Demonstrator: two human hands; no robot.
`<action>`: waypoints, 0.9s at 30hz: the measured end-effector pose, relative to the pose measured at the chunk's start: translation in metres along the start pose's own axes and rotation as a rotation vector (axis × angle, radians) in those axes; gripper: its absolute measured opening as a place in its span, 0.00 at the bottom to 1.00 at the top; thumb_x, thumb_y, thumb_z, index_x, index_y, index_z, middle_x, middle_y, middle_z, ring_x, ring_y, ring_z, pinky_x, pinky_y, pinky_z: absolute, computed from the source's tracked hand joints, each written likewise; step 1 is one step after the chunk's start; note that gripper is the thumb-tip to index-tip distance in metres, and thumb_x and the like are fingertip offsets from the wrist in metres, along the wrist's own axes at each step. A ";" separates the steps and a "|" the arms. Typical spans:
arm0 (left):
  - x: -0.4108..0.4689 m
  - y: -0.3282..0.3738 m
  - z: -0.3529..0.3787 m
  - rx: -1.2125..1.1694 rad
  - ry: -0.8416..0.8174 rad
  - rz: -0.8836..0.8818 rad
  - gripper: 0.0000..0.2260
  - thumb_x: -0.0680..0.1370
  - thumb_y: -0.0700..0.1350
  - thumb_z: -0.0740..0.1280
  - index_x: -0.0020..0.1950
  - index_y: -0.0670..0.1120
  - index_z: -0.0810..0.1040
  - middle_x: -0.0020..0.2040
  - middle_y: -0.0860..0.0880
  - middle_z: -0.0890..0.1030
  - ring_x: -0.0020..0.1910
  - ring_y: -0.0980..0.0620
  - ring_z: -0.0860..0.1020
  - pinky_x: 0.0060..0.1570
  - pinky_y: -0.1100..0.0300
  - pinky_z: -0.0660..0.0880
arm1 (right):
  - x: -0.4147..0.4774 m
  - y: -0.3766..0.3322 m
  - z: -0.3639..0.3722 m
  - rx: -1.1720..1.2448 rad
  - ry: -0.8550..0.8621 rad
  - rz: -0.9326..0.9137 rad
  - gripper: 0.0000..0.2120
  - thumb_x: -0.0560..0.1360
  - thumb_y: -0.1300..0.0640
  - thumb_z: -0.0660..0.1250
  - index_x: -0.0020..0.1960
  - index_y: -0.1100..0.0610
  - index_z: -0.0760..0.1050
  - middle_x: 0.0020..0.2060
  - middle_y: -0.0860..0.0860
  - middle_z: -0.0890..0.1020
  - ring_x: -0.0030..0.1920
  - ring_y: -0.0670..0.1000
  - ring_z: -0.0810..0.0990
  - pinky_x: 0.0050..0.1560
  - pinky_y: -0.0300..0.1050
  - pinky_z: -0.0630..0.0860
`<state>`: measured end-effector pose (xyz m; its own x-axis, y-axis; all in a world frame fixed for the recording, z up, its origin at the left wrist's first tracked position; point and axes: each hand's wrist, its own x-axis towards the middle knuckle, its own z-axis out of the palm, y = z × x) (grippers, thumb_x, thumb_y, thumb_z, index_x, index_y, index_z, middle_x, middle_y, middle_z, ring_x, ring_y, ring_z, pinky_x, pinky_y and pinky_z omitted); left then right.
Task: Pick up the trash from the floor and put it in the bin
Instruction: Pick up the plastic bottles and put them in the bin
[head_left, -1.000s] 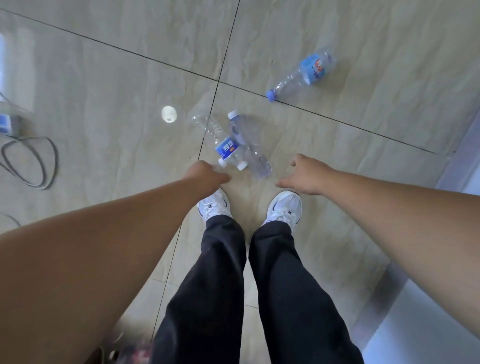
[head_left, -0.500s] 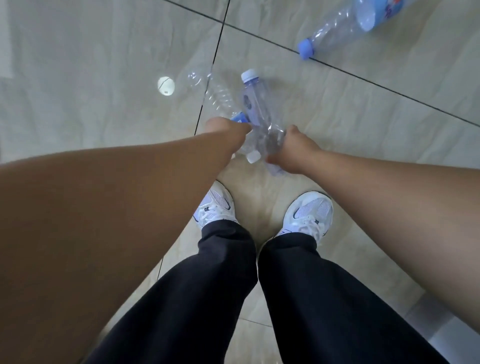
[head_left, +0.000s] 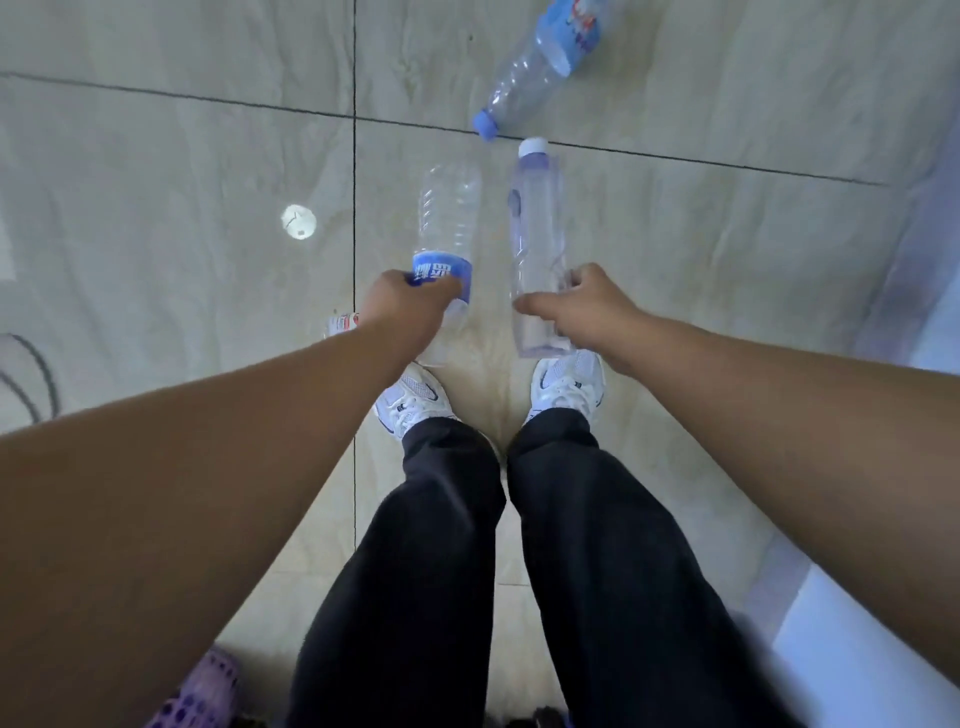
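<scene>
My left hand (head_left: 402, 306) grips a clear plastic bottle with a blue label (head_left: 448, 223) near its neck, base pointing away from me. In my right hand (head_left: 584, 306) is a second clear bottle with a white cap (head_left: 537, 228), held by its lower half, cap pointing away. Both bottles are lifted off the tiled floor above my white shoes. A third clear bottle with a blue cap and blue label (head_left: 540, 67) lies on the floor beyond them. A small white lid (head_left: 298, 222) rests on the tiles to the left. No bin shows clearly.
A small red-and-white scrap (head_left: 340, 321) lies by my left wrist. A dark cable (head_left: 31, 374) loops on the floor at far left. A purple perforated plastic object (head_left: 202, 696) sits at the bottom left. A pale wall or cabinet edge (head_left: 924, 291) runs along the right.
Both hands reached down, closed on the two crossed bottles, and now hold them apart and lifted off the floor. The camera view has shifted, bringing the third bottle closer.
</scene>
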<state>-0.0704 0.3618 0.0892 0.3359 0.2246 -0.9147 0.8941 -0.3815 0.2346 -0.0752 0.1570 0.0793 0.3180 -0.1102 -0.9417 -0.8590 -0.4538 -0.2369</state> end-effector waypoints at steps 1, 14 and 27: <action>-0.015 0.005 -0.003 0.024 -0.007 -0.002 0.10 0.69 0.54 0.70 0.37 0.48 0.76 0.36 0.48 0.77 0.34 0.47 0.76 0.38 0.57 0.73 | -0.017 0.002 -0.009 0.070 0.012 0.007 0.40 0.61 0.39 0.77 0.66 0.54 0.66 0.57 0.51 0.78 0.52 0.52 0.82 0.45 0.46 0.77; -0.217 0.099 -0.028 0.196 -0.199 0.108 0.26 0.63 0.63 0.73 0.49 0.43 0.84 0.37 0.47 0.84 0.34 0.47 0.78 0.39 0.56 0.72 | -0.231 0.017 -0.075 0.623 0.081 -0.041 0.17 0.74 0.45 0.69 0.47 0.59 0.71 0.37 0.55 0.74 0.23 0.52 0.74 0.26 0.37 0.69; -0.329 0.085 0.043 0.566 -0.350 0.370 0.22 0.72 0.59 0.74 0.52 0.40 0.84 0.50 0.40 0.87 0.51 0.42 0.86 0.48 0.52 0.79 | -0.348 0.136 -0.050 1.171 0.381 0.101 0.16 0.72 0.45 0.68 0.46 0.59 0.75 0.37 0.53 0.73 0.37 0.58 0.80 0.50 0.61 0.81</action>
<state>-0.1174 0.2170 0.3962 0.3857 -0.2689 -0.8826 0.4215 -0.7996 0.4278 -0.2831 0.0894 0.3869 0.1574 -0.4378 -0.8852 -0.6653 0.6154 -0.4227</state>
